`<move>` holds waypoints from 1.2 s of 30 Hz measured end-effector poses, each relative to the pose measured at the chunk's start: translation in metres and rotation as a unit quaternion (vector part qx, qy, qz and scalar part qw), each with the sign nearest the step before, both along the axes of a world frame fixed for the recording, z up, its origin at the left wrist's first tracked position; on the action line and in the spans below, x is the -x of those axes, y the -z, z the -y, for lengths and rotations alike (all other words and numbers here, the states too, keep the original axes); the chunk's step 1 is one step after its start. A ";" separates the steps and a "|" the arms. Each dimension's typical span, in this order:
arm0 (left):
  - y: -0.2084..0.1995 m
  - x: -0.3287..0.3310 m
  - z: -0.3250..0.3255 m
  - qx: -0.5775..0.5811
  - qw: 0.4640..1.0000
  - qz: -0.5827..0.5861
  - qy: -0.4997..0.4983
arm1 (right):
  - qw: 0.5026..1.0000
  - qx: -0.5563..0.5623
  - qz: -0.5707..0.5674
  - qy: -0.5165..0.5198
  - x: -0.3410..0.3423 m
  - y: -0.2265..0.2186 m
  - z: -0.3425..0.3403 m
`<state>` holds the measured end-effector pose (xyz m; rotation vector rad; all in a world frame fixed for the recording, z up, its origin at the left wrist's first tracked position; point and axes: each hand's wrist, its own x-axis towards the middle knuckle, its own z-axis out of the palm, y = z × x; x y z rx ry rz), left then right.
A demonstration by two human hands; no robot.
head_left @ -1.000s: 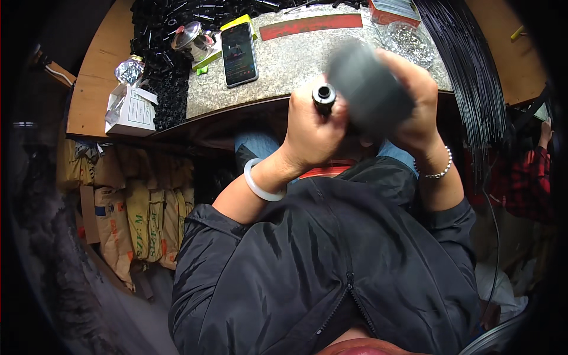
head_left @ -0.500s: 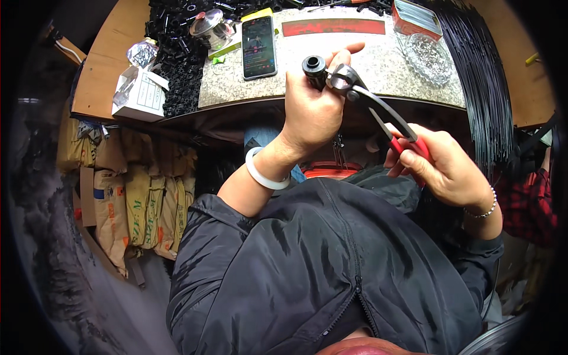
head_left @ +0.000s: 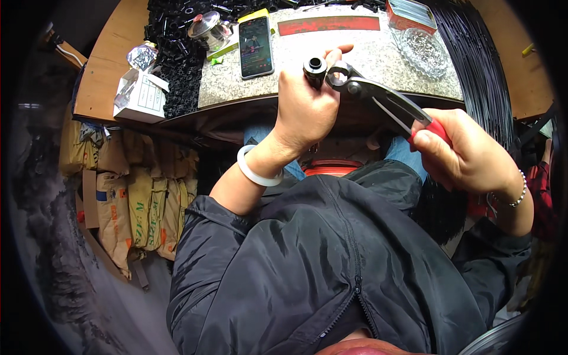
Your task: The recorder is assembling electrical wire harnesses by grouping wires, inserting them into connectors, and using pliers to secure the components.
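Note:
My left hand (head_left: 307,115), a white bangle on its wrist, is wrapped round a black tubular part (head_left: 315,65) whose hollow round end points up at me. Red-handled end-cutting pincers (head_left: 393,97) reach in from the right, their rounded metal jaws right beside that part and my left fingertips. Whether the jaws grip anything there I cannot tell. My right hand (head_left: 470,148) is closed round the red handles, which are squeezed nearly together. Most of the part's length is hidden inside my left fist.
Beyond my hands lies a speckled board (head_left: 361,68) with a phone (head_left: 256,47), a red strip (head_left: 329,24) and a glass dish (head_left: 422,53). Small black parts (head_left: 177,65) heap up on the left beside a white box (head_left: 141,97). Long black rods (head_left: 482,83) hang over the right edge.
My right hand has moved right, away from my left hand, and the pincers' handles have come together. My left hand still holds the black tubular part in nearly the same place.

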<state>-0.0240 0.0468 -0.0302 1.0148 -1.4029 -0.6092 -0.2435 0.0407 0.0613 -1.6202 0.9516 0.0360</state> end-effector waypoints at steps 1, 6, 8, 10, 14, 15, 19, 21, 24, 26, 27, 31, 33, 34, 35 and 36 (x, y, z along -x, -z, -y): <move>-0.002 -0.001 -0.002 -0.029 0.999 -0.019 0.009 | 1.000 -0.003 0.029 0.012 -0.002 0.005 -0.002; -0.010 -0.001 -0.008 -0.082 0.984 -0.150 0.058 | 0.993 0.045 0.107 0.026 -0.016 0.030 -0.008; -0.012 -0.001 -0.008 -0.065 0.987 -0.141 0.043 | 0.990 0.104 0.097 -0.013 -0.013 0.023 -0.005; -0.012 0.000 -0.007 -0.055 0.992 -0.112 0.020 | 0.991 0.132 0.024 0.004 -0.012 0.013 -0.004; -0.014 -0.001 -0.010 -0.057 0.998 -0.030 0.015 | 0.977 0.211 0.022 -0.017 -0.007 -0.004 -0.007; -0.015 -0.001 -0.009 -0.052 0.998 -0.029 0.018 | 0.976 0.215 0.038 -0.023 -0.006 -0.004 -0.007; -0.024 -0.002 -0.005 -0.045 0.997 -0.043 0.041 | 0.950 0.304 0.067 -0.025 0.004 0.015 0.006; -0.032 -0.006 -0.002 -0.047 0.997 -0.057 0.024 | 0.955 0.282 0.092 0.013 0.012 0.036 0.021; -0.041 -0.009 -0.002 -0.060 0.990 -0.114 0.057 | 0.903 0.421 0.033 0.079 0.003 0.096 0.049; -0.036 -0.003 -0.003 -0.087 0.987 -0.105 0.085 | 0.870 0.481 -0.027 0.105 -0.001 0.137 0.062; -0.029 0.000 -0.003 -0.104 0.981 -0.131 0.101 | 0.840 0.534 -0.050 0.088 -0.002 0.153 0.067; 0.041 0.026 -0.023 -0.076 0.988 -0.103 0.086 | 0.710 0.662 -0.231 0.068 -0.009 0.188 0.082; 0.091 0.032 -0.046 -0.073 0.995 -0.015 0.068 | 0.635 0.735 -0.223 0.076 -0.010 0.186 0.079; 0.114 0.033 -0.057 -0.065 0.996 0.024 0.047 | 0.616 0.756 -0.207 0.079 -0.011 0.182 0.077; 0.133 0.031 -0.065 -0.063 0.996 0.057 0.040 | 0.622 0.755 -0.190 0.081 -0.013 0.179 0.072; 0.146 0.032 -0.069 -0.113 0.988 0.099 0.044 | 0.617 0.767 -0.156 0.089 -0.015 0.175 0.067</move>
